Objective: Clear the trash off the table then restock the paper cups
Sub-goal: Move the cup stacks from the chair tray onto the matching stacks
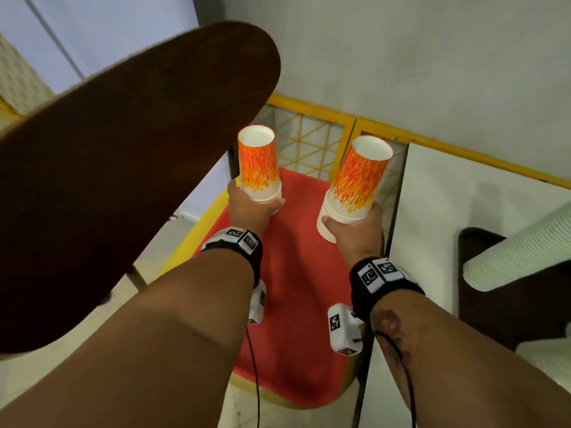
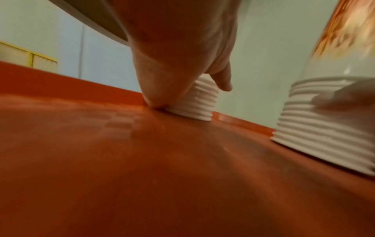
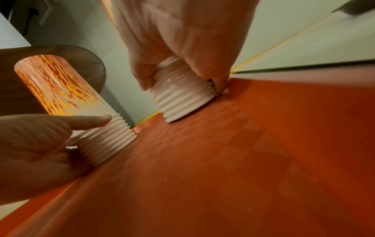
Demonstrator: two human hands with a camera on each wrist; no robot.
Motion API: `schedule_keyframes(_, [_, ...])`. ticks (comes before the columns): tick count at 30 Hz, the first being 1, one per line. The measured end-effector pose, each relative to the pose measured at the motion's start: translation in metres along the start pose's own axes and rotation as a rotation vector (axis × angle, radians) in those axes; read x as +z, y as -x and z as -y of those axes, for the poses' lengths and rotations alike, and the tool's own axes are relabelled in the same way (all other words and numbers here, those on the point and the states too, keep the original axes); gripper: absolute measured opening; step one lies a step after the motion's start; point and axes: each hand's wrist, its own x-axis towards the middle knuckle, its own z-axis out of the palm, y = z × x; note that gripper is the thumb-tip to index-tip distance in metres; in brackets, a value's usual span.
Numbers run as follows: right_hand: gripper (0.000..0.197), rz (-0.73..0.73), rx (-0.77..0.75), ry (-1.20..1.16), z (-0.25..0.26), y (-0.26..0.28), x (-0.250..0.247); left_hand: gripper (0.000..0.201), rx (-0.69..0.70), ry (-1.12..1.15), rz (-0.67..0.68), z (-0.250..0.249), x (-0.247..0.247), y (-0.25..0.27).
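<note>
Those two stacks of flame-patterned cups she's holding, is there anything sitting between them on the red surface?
Nothing: between the left stack and the right stack there is only bare red surface. The head view shows the gap from above.

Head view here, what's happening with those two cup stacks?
A person is setting two stacks of upside-down, flame-patterned paper cups on a red tray. The left hand grips the base of the left stack, and the right hand grips the base of the right stack. The wrist views show both stacks' rims resting on the tray, side by side and apart, near its far edge. Neither hand has let go. A brown table lies to the left.
</note>
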Motion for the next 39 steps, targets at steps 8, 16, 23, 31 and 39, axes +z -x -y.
schedule_keyframes(8, [0.078,0.014,-0.097,-0.024,-0.003,0.009,-0.010,0.094,0.021,-0.276,-0.075,-0.004,0.014,0.005])
schedule_keyframes(16, [0.083,0.118,-0.119,-0.075,0.002,0.042,-0.044,0.084,0.051,-0.071,0.042,-0.008,0.011,0.046])
schedule_keyframes(23, [0.103,0.210,-0.152,-0.004,0.006,0.073,-0.082,0.091,0.042,-0.062,0.082,-0.016,0.002,0.105])
schedule_keyframes(31, [0.080,0.258,-0.152,0.003,0.002,0.098,-0.102,0.132,0.098,-0.056,0.200,0.007,-0.010,0.151])
schedule_keyframes(39, [0.075,0.259,-0.161,0.024,-0.001,0.103,-0.103,0.092,0.158,-0.090,0.229,0.013,-0.010,0.152])
